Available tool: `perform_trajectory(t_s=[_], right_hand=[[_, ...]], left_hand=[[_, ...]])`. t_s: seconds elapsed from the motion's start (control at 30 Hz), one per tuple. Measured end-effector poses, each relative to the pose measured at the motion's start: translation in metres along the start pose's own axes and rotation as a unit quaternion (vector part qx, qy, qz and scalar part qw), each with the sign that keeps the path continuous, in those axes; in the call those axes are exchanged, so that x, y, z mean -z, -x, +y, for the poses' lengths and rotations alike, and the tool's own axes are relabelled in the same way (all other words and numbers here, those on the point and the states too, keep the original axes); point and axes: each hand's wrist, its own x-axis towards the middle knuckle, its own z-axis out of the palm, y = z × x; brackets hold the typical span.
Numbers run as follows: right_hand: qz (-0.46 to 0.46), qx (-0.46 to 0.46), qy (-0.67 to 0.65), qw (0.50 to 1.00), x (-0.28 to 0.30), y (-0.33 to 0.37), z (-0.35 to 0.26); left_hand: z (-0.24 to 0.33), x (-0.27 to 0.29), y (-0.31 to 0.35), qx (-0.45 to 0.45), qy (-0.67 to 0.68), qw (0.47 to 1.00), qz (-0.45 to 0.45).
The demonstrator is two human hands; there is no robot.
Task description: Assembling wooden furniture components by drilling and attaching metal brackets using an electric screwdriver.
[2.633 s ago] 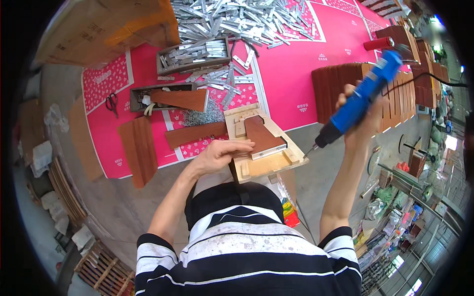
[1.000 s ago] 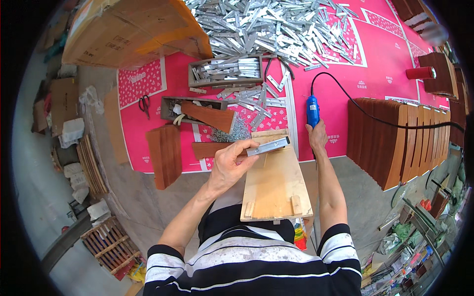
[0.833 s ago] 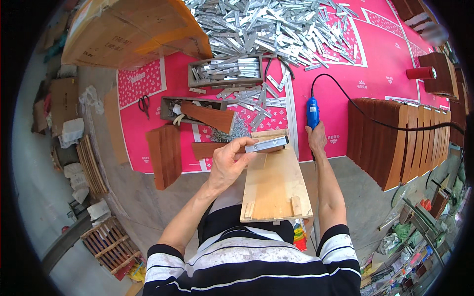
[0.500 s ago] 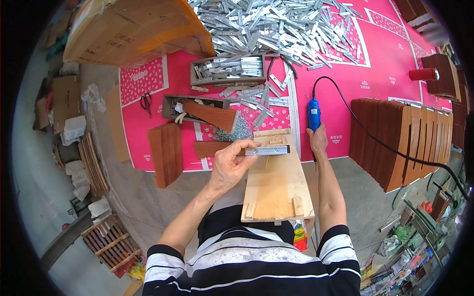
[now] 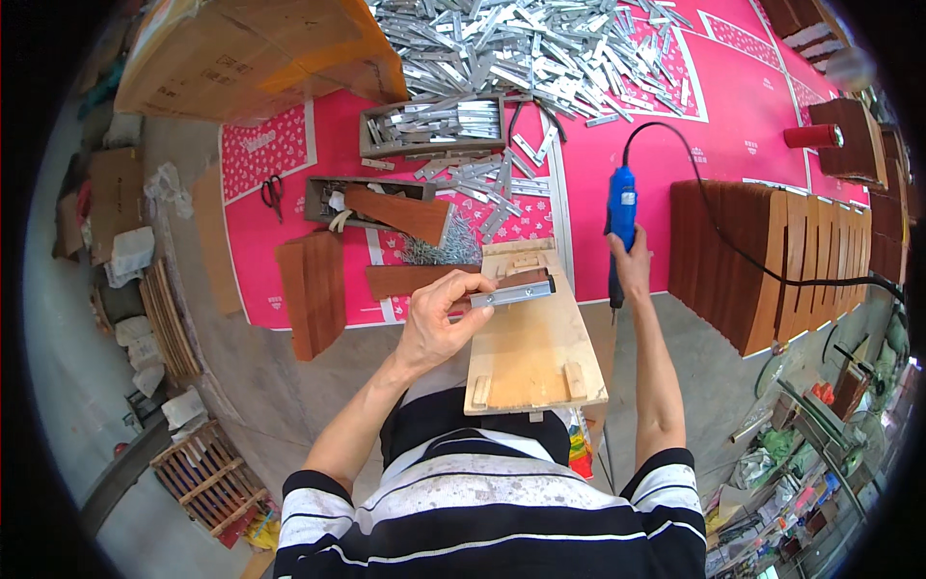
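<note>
Reddish-brown and edged with one metal strip (image 5: 511, 293), a wooden piece (image 5: 536, 277) is pinched between the thumb and fingers of the left hand (image 5: 444, 318), above the far part of a pale board (image 5: 526, 347). The right hand (image 5: 632, 261), well to the right of the piece, is wrapped around a blue electric screwdriver (image 5: 623, 205), its tip toward the person. Left-hand fingers cover the near end of the piece, which itself hides part of the board; a black cord (image 5: 714, 212) crosses before a row of brown panels (image 5: 719, 261). Beyond the left hand lie screws (image 5: 439, 246), scissors (image 5: 273, 196) and a cardboard box (image 5: 260, 63). Counted: one held piece, with two screw heads visible on its strip; one screwdriver; two trays, upper (image 5: 424, 150) and lower (image 5: 315, 205); one pair of scissors; one box; two cleats on the board's near end. Heaped metal bars (image 5: 521, 48) are too many to count.
</note>
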Motion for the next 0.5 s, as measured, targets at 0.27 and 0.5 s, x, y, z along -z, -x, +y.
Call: perform_trajectory(t_s=[0.27, 0.5], right_hand=[[-0.119, -0.093, -0.508, 0.848, 0.082, 0.034, -0.080], [-0.171, -0.016, -0.504, 0.846, 0.098, 0.067, -0.103]], left_hand=[[-0.009, -0.003, 0.006, -0.004, 0.002, 1.000, 0.029], [-0.009, -0.003, 0.013, -0.043, 0.017, 0.998, 0.036]])
